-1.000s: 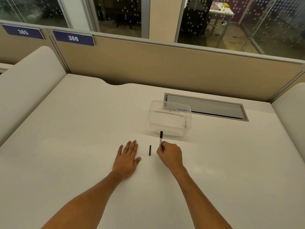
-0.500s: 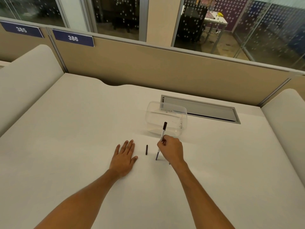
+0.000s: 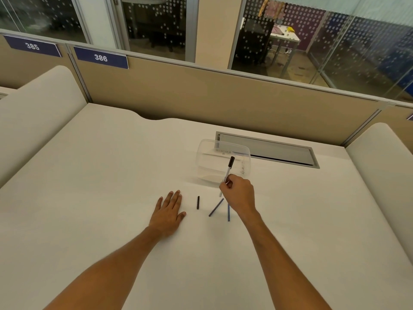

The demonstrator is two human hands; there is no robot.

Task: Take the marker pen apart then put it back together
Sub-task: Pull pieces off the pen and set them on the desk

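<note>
My right hand grips the white marker body, tilted up and away, its dark end pointing at the clear container. Below the hand a thin dark blue rod slants down to the desk, and a second blue rod lies beside my wrist. A short black piece lies on the desk between my hands. My left hand rests flat on the desk, palm down, fingers together, holding nothing.
A clear plastic container stands just beyond my right hand. Behind it a grey cable hatch is set into the white desk. Beige partitions with signs 385 and 386 close off the back and sides.
My right hand has lifted and tilted the marker body up off the desk. A blue rod now shows under the hand, and another lies by my wrist. My left hand stayed put.
</note>
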